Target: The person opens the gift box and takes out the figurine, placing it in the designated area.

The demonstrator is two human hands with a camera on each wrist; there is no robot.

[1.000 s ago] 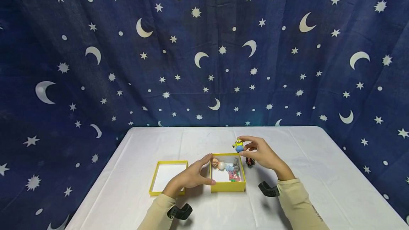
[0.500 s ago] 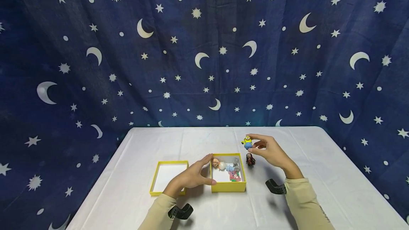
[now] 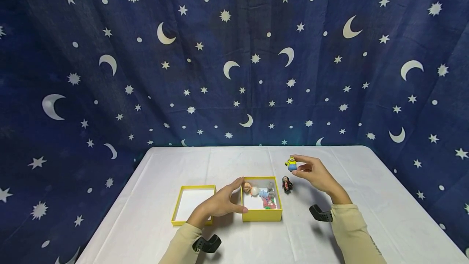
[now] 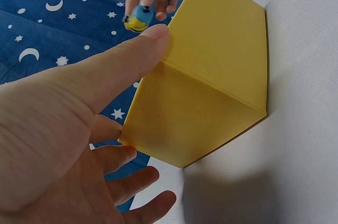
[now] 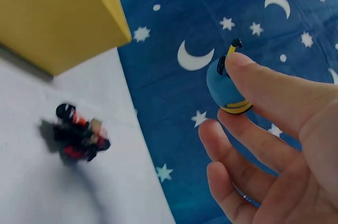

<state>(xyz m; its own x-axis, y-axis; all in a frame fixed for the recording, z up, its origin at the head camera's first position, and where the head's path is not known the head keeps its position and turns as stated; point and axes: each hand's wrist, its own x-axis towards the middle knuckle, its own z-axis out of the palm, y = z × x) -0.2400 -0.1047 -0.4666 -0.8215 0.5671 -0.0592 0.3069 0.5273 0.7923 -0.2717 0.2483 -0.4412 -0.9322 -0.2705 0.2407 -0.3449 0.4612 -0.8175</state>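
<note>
My right hand (image 3: 316, 174) pinches a yellow and blue Minion figurine (image 3: 291, 164) between thumb and fingers, above the table beyond the box's right side. In the right wrist view the Minion figurine (image 5: 224, 84) shows its blue body under the thumb. My left hand (image 3: 221, 201) rests along the left side of an open yellow box (image 3: 261, 215), thumb at the near corner, fingertips towards the far corner. Several small figurines (image 3: 269, 202) lie inside the box, some pink, grey and pale blue. On the table right of the box stands a dark-haired figurine (image 3: 287, 184) in red and black.
A yellow-rimmed lid (image 3: 193, 185) lies with its white inside up, left of the box and partly behind my left forearm. White cloth covers the table (image 3: 337, 160). Behind its far edge hangs a dark blue curtain (image 3: 205, 72) with moons and stars.
My right hand has moved right with the Minion figurine, away from the box. The dark-haired figurine, partly hidden by that hand before, now shows in full. The left hand stays at the box.
</note>
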